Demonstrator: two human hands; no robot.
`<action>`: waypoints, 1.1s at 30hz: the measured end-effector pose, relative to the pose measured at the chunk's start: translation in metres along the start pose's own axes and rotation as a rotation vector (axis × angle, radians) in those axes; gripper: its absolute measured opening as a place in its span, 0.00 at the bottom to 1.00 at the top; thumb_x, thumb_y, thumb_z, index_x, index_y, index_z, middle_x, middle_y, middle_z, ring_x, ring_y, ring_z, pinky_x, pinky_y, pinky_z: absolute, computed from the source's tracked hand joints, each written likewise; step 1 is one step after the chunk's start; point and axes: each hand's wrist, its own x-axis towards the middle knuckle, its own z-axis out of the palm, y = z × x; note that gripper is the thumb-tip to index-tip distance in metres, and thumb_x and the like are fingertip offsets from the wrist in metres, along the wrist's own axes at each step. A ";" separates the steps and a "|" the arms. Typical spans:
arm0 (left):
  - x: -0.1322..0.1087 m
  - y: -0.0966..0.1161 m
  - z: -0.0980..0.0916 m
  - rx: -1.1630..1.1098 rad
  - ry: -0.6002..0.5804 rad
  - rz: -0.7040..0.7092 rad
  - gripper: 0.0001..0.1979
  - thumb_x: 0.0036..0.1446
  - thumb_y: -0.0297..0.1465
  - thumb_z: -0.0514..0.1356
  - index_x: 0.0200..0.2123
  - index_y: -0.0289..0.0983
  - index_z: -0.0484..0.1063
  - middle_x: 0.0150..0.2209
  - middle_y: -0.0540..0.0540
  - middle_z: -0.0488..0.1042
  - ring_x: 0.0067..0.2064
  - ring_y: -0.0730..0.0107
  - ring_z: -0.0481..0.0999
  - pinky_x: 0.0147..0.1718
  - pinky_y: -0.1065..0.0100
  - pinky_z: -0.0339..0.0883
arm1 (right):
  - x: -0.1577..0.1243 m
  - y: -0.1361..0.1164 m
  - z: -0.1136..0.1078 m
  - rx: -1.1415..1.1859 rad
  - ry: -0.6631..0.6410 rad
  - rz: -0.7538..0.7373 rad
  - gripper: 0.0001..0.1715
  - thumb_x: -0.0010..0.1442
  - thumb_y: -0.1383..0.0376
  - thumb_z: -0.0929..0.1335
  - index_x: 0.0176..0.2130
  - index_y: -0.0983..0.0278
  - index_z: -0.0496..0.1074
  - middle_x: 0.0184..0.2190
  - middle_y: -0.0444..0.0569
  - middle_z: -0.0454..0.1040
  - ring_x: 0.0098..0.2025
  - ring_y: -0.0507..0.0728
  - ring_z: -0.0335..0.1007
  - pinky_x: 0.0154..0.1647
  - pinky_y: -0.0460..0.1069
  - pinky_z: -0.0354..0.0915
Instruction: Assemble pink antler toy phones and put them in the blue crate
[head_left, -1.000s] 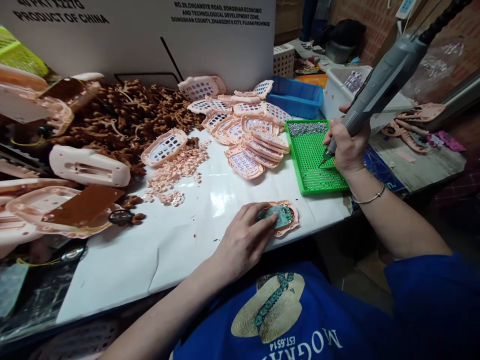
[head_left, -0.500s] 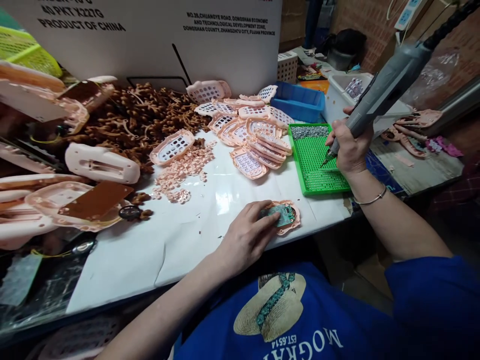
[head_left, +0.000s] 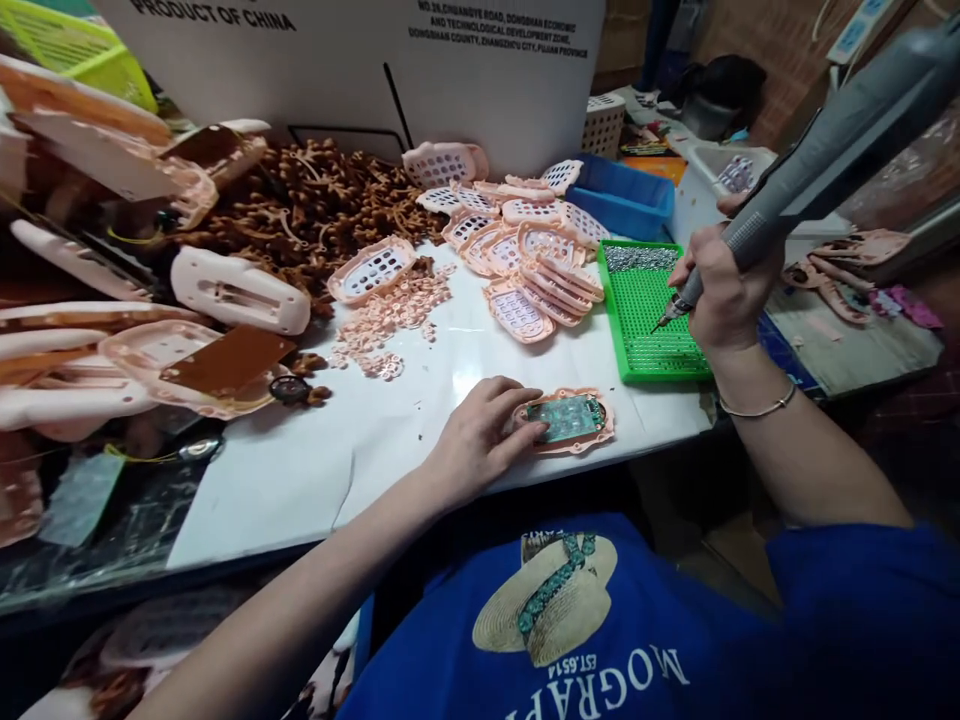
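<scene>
Probably collecting screws (head_left: 641, 258): next, aim the driver (head_left: 814, 170) your right hand (head_left: 727, 300) grips; your half-open left hand (head_left: 480, 430) touches the worktop's (head_left: 262, 480) near-edge shell (head_left: 576, 446).

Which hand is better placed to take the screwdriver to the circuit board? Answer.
Right, I'd judge: the right hand grips the screwdriver above the green tray; the left hand touches the circuit board.
</scene>
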 end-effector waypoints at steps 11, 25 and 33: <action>0.002 -0.002 0.005 0.052 -0.005 0.014 0.15 0.64 0.38 0.60 0.49 0.35 0.75 0.41 0.43 0.74 0.42 0.66 0.75 0.43 0.65 0.72 | 0.007 0.038 -0.019 -0.029 0.085 0.035 0.21 0.51 0.51 0.73 0.41 0.53 0.64 0.20 0.34 0.65 0.16 0.50 0.61 0.20 0.51 0.60; 0.003 0.000 0.002 0.039 -0.022 -0.018 0.15 0.64 0.39 0.60 0.48 0.38 0.76 0.41 0.44 0.75 0.42 0.65 0.76 0.43 0.63 0.73 | 0.005 0.046 -0.017 -0.001 0.099 -0.012 0.22 0.52 0.49 0.73 0.39 0.54 0.63 0.19 0.32 0.62 0.14 0.51 0.63 0.17 0.50 0.61; 0.002 -0.001 0.002 0.050 -0.029 0.011 0.16 0.64 0.39 0.59 0.50 0.36 0.74 0.43 0.43 0.75 0.43 0.65 0.75 0.45 0.63 0.72 | 0.010 0.038 -0.018 0.008 0.073 0.017 0.21 0.51 0.49 0.74 0.40 0.51 0.65 0.21 0.34 0.65 0.16 0.50 0.60 0.19 0.51 0.59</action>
